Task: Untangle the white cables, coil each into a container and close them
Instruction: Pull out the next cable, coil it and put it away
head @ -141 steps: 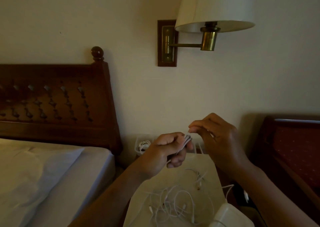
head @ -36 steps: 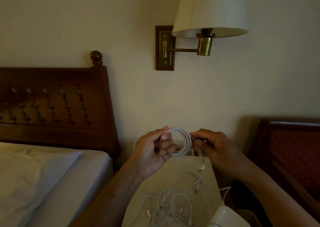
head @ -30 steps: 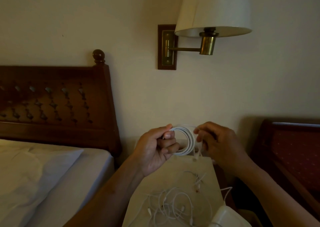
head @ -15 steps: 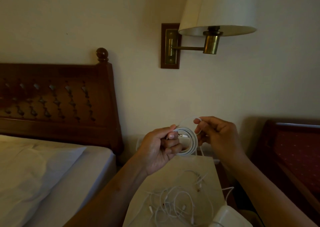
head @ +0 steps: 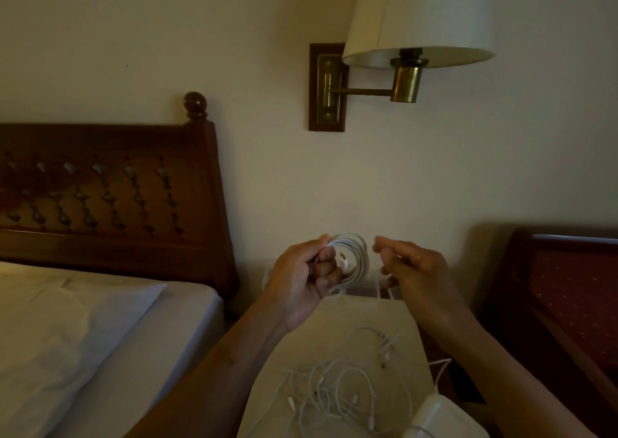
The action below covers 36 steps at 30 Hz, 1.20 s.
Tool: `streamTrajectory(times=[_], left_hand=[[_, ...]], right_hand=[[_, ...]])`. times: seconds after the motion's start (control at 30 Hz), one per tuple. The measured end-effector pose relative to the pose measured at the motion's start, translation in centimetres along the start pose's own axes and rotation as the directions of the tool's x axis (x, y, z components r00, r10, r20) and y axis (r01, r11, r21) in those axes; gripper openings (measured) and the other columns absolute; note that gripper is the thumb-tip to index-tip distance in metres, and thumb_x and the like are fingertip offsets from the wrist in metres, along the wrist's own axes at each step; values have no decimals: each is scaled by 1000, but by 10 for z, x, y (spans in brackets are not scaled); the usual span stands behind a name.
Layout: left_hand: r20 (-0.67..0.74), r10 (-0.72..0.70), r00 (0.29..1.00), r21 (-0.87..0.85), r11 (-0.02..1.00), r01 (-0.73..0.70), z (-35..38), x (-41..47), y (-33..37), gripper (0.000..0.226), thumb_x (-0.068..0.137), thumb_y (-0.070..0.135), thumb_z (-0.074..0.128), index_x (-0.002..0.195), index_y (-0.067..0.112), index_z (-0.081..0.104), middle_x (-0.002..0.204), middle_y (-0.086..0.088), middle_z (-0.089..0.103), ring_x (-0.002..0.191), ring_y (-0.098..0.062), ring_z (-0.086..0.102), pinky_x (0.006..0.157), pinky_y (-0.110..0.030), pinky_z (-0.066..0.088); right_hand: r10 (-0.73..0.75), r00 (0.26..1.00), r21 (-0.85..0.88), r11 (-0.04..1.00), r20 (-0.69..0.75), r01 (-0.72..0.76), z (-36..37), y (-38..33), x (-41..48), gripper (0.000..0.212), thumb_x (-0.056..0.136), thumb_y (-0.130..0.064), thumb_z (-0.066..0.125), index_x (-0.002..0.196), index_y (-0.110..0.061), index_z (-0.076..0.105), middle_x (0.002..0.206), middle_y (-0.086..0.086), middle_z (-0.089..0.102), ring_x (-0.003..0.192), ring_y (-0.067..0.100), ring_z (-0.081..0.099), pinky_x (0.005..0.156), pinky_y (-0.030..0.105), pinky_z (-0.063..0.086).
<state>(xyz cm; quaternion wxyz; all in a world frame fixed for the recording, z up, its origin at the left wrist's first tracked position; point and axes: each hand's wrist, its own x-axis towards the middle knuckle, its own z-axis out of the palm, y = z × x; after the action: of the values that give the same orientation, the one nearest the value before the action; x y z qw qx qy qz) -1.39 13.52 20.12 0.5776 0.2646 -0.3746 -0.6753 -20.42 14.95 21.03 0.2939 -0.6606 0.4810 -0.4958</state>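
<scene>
My left hand (head: 301,280) grips a coil of white cable (head: 359,253), held upright above the far end of the cream nightstand top (head: 337,330). A plug end shows inside the loop. My right hand (head: 413,270) hovers just right of the coil with thumb and fingers pinched together. Whether it pinches a cable end is unclear. A tangle of thin white cables (head: 334,394) lies on the near part of the nightstand. A white container (head: 434,417) sits at the bottom right corner.
A bed with white sheets (head: 100,337) and a dark wooden headboard (head: 110,196) stands on the left. A brass wall lamp (head: 406,83) hangs overhead. A red upholstered chair (head: 568,303) is on the right. Another pale container (head: 267,275) peeks out behind my left wrist.
My right hand wound the last of the cable onto the coil and has drawn slightly away to the right. The coil is now fuller; my left hand kept its grip.
</scene>
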Motion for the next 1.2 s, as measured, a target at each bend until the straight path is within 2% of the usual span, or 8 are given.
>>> streamTrajectory(times=[0.13, 0.23, 0.33, 0.53, 0.73, 0.9, 1.07, 1.2], left_hand=[[-35, 8, 999, 89, 996, -5, 0, 4, -3, 40, 97, 30, 56, 59, 17, 52, 52, 4, 23, 47, -13, 27, 51, -25, 35], [-42, 13, 999, 185, 983, -5, 3, 6, -6, 48, 106, 29, 48, 60, 19, 52, 56, 3, 27, 51, -14, 31, 53, -26, 33], [-53, 21, 998, 199, 980, -10, 8, 8, -7, 48, 106, 24, 48, 59, 18, 53, 63, -5, 30, 58, -18, 34, 60, -30, 37], [-67, 5, 998, 273, 962, 13, 13, 7, -9, 43, 104, 10, 40, 62, 15, 49, 57, 0, 25, 48, -15, 26, 54, -27, 37], [53, -24, 998, 219, 976, 12, 11, -5, -12, 46, 109, 21, 41, 65, 14, 51, 55, 1, 23, 49, -14, 26, 53, -22, 42], [142, -8, 990, -74, 997, 18, 6, -14, 2, 35, 99, 22, 52, 67, 10, 51, 52, 5, 27, 45, -9, 24, 45, -22, 32], [138, 40, 990, -141, 990, -20, 3, -13, 14, 37, 98, 24, 51, 64, 11, 53, 50, 6, 26, 44, -8, 26, 45, -21, 30], [116, 49, 992, -53, 998, -43, 4, -7, 17, 34, 98, 26, 52, 66, 12, 51, 52, 6, 26, 45, -9, 26, 47, -22, 28]], right_hand=[[-350, 937, -235, 910, 8, 342, 4, -3, -16, 30, 92, -36, 69, 122, -32, 65, 102, -13, 55, 79, -1, 57, 60, 11, 47], [-373, 919, -285, 873, 128, 395, 8, -7, -13, 32, 87, -36, 77, 117, -28, 69, 94, -12, 56, 79, -2, 58, 62, 9, 44], [-448, 887, -258, 849, 111, 461, 9, -17, -4, 4, 92, -19, 75, 95, -17, 75, 77, -14, 59, 65, 1, 58, 56, 10, 40], [-338, 933, 14, 941, 128, 339, 5, -46, 16, 10, 98, -19, 66, 92, -14, 72, 77, 1, 72, 68, 19, 69, 62, 34, 58], [-114, 993, 374, 922, 23, 97, -7, -48, 66, 11, 98, -11, 65, 93, -4, 73, 81, 10, 73, 70, 21, 66, 66, 28, 57], [60, 994, 587, 803, 97, -105, -6, -12, 71, 4, 89, 0, 71, 86, -1, 74, 79, 18, 71, 67, 25, 64, 62, 29, 56], [-127, 960, 211, 975, 250, 74, -2, 9, 41, 19, 88, -2, 72, 99, -16, 81, 85, 5, 78, 73, 19, 71, 69, 24, 58], [-260, 924, -70, 955, 279, 289, 6, 0, 33, 22, 89, 0, 72, 93, -20, 80, 91, -5, 76, 83, 15, 71, 76, 27, 57]])
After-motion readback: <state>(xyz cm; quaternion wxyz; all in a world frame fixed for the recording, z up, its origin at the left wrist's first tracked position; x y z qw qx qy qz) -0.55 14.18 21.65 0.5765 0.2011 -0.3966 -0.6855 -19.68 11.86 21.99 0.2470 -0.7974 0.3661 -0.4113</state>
